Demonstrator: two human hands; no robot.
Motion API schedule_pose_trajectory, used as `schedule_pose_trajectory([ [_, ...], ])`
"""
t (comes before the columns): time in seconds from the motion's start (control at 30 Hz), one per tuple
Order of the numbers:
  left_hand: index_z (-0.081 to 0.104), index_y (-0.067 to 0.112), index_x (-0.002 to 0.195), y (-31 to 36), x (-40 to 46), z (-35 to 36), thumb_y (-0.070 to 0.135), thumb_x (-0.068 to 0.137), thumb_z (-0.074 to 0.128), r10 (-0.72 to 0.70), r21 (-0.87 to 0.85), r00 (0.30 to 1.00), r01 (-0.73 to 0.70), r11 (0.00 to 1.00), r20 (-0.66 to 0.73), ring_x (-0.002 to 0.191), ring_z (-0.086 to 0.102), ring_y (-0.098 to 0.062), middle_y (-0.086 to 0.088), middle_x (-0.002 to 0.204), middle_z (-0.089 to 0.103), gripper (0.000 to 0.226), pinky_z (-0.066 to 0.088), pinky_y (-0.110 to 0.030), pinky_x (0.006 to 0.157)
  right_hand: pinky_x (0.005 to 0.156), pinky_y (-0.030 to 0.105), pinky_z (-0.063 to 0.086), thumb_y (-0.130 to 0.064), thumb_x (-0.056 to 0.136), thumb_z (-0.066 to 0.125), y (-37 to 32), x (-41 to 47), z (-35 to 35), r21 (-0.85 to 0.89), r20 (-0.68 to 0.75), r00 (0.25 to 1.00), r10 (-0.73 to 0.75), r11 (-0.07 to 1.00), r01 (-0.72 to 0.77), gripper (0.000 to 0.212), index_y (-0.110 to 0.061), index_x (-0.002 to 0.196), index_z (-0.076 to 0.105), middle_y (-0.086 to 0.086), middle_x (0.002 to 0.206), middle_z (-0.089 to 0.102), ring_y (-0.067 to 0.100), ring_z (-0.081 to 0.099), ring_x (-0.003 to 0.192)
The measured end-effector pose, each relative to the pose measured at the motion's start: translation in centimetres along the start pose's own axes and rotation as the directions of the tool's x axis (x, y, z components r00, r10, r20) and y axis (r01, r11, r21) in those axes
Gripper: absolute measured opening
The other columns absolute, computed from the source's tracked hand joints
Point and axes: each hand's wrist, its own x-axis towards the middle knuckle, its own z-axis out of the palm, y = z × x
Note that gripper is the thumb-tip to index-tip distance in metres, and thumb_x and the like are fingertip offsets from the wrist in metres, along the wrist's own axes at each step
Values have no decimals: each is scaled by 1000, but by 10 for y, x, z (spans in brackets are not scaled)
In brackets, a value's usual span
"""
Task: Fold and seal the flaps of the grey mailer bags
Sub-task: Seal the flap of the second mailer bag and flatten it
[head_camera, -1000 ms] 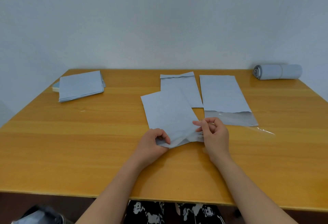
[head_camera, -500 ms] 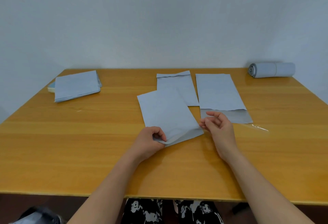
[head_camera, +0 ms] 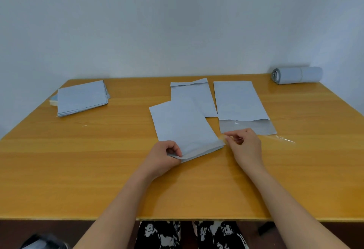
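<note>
A grey mailer bag (head_camera: 181,126) lies tilted on the wooden table (head_camera: 98,170) in front of me. Its near end is lifted slightly, with the flap curled. My left hand (head_camera: 163,156) pinches the bag's near left corner. My right hand (head_camera: 244,144) is at the bag's near right corner, thumb and fingers pinched on what looks like a thin clear liner strip (head_camera: 223,137). Behind lies a second mailer (head_camera: 197,95) with its flap folded at the far end. To the right a third mailer (head_camera: 240,100) has its flap (head_camera: 248,127) open towards me.
A stack of grey mailers (head_camera: 82,97) sits at the back left. A roll of grey mailers (head_camera: 297,75) lies at the back right by the wall. A loose clear strip (head_camera: 283,139) lies right of my right hand.
My right hand has let go of the bag's near edge and moved right, to just off its corner, with fingers pinched. The lifted near end has settled lower. My left hand holds its corner as before.
</note>
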Motion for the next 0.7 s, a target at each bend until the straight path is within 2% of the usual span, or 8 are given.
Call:
schedule_pose_trajectory([
  [0.27, 63, 13, 73, 6, -2, 2, 1, 73, 61, -10, -12, 1000, 10, 1000, -15, 60, 47, -7, 2, 70, 56, 12, 36, -8, 48, 64, 7, 39, -17, 87, 66, 1, -3, -8, 46, -51, 997, 50, 998, -48, 7, -21, 89, 72, -8, 83, 64, 0, 57, 77],
  [0.43, 60, 11, 74, 12, -1, 3, 2, 75, 59, -41, -43, 999, 40, 998, -6, 44, 47, -2, 1, 64, 55, 8, 38, -13, 43, 63, 11, 39, -15, 87, 64, 7, 0, -16, 71, -111, 988, 108, 992, -101, 9, -20, 87, 71, -12, 75, 63, 6, 59, 76],
  [0.57, 52, 14, 69, 15, 1, 6, 2, 75, 57, -58, -27, 998, 57, 998, -27, 48, 44, -6, 3, 62, 49, 14, 34, -13, 42, 71, 28, 41, -12, 86, 60, 19, 9, -23, 44, -245, 958, 148, 989, -141, 10, -21, 88, 63, -10, 74, 58, 22, 58, 87],
  [0.7, 50, 15, 69, 17, 4, 6, 3, 76, 57, -68, -13, 997, 68, 998, -26, 52, 42, -9, 0, 64, 47, 15, 34, -14, 43, 84, 42, 47, -15, 85, 58, 27, 21, -37, 31, -328, 932, 157, 987, -156, 8, -22, 86, 61, -13, 75, 56, 29, 56, 97],
])
